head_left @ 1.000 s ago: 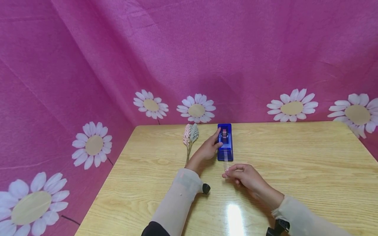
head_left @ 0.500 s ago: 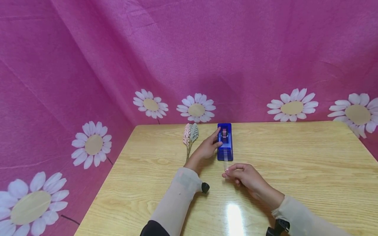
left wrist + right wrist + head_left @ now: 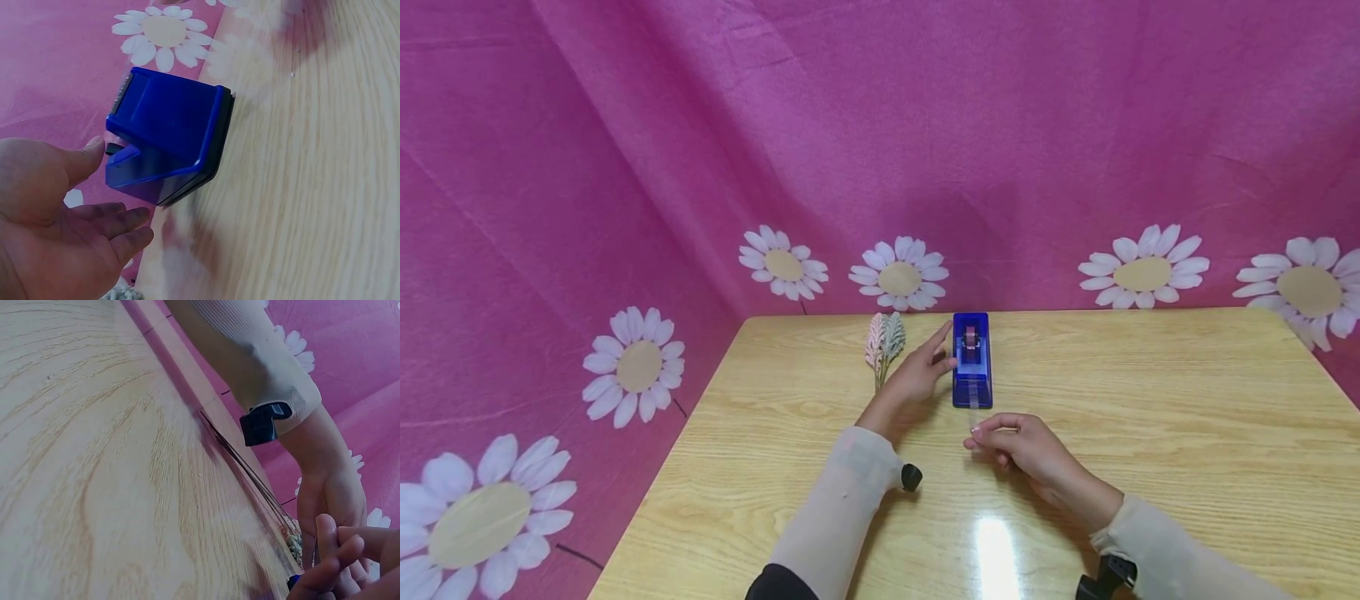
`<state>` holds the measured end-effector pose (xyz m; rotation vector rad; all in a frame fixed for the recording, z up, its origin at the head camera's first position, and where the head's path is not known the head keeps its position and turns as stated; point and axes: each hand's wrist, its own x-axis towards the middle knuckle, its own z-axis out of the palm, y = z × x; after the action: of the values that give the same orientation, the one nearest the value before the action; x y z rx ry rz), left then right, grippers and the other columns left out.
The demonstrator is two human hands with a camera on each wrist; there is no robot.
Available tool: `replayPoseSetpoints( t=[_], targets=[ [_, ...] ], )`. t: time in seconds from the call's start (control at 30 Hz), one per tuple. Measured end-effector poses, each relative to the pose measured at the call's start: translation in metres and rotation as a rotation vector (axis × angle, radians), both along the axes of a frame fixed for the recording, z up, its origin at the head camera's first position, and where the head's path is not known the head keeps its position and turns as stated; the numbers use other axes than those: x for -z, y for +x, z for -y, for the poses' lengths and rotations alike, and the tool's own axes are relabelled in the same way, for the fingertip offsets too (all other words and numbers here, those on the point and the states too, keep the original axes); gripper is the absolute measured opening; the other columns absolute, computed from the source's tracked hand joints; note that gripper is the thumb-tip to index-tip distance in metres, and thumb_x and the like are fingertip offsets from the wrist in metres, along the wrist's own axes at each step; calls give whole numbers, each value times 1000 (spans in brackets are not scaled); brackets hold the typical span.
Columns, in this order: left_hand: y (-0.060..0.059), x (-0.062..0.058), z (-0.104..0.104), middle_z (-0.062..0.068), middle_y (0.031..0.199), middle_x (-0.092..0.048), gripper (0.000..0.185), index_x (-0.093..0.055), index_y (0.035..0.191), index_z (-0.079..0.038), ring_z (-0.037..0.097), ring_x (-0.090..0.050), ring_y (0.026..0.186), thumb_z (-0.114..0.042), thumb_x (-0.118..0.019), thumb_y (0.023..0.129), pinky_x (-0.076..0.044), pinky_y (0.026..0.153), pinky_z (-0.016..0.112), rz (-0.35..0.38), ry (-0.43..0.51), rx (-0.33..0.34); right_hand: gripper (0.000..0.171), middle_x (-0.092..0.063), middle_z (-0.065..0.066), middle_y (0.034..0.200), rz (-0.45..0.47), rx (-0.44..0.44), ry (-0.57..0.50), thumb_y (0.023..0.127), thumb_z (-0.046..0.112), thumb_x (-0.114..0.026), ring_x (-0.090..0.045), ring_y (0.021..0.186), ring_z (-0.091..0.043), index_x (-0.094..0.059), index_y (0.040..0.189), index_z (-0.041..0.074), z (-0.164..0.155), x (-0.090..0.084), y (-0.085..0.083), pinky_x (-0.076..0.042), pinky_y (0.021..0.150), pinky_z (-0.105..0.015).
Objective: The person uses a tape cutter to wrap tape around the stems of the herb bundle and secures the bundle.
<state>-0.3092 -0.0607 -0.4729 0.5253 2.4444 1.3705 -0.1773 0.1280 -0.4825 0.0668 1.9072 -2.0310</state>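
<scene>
Left hand (image 3: 917, 377) opened beside the blue tape dispenser (image 3: 972, 360), fingers relaxed and apart from its side, gripping nothing. Right hand (image 3: 1026, 448) curled just in front of the dispenser, thumb and forefinger seemingly pinching the end of the clear tape strip (image 3: 973, 410), hard to make out against the wooden table (image 3: 1150, 400). Dispenser standing near the table's far edge, a dried flower sprig (image 3: 884, 346) lying just beyond the left hand.
</scene>
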Motion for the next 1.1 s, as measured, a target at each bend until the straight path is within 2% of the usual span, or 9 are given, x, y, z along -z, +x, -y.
replayPoseSetpoints(
  t=[0.17, 0.33, 0.53, 0.8, 0.93, 1.1],
  targets=[
    [5, -6, 11, 6, 168, -29, 64, -21, 164, -39, 31, -40, 149, -27, -52, 110, -33, 120, 45, -19, -9, -11, 20, -79, -13, 99, -5, -1, 3, 100, 9, -66, -72, 86, -11, -68, 111, -9, 0, 1, -1, -42, 57, -19],
    [9, -13, 22, 12, 168, -29, 65, -21, 166, -27, 35, -38, 149, -25, -52, 109, -32, 121, 47, -47, -10, -22, 18, -79, -12, 101, -10, -9, -7, 100, 9, -66, -74, 88, -12, -69, 110, -6, -1, 0, 0, -43, 57, -19],
    [10, -17, 35, 16, 168, -27, 65, -24, 165, -18, 40, -33, 150, -20, -54, 108, -30, 121, 50, -57, 22, -99, 18, -79, -12, 101, -5, -2, -7, 100, 9, -66, -75, 89, -13, -70, 110, -6, -2, -2, 0, -43, 58, -20],
    [17, -13, 55, 17, 168, -24, 66, -23, 165, -13, 40, -27, 152, -21, -55, 108, -26, 123, 51, -71, 35, -146, 20, -79, -12, 100, -1, 0, -17, 100, 8, -66, -75, 90, -15, -68, 111, -9, -4, 0, 0, -43, 57, -18],
    [23, -9, 65, 19, 166, -28, 65, -27, 163, -5, 37, -24, 154, -18, -58, 106, -21, 125, 49, -92, 46, -189, 21, -79, -13, 100, -10, -2, -14, 100, 8, -65, -75, 91, -16, -68, 111, -10, -4, 0, 0, -43, 57, -19],
    [32, 1, 75, 25, 165, -29, 65, -29, 160, 2, 41, -26, 153, -11, -60, 105, -22, 124, 52, -105, 68, -236, 22, -79, -12, 100, -17, -4, -7, 100, 8, -66, -75, 91, -17, -68, 112, -10, -4, 1, 0, -43, 58, -19]
  ],
)
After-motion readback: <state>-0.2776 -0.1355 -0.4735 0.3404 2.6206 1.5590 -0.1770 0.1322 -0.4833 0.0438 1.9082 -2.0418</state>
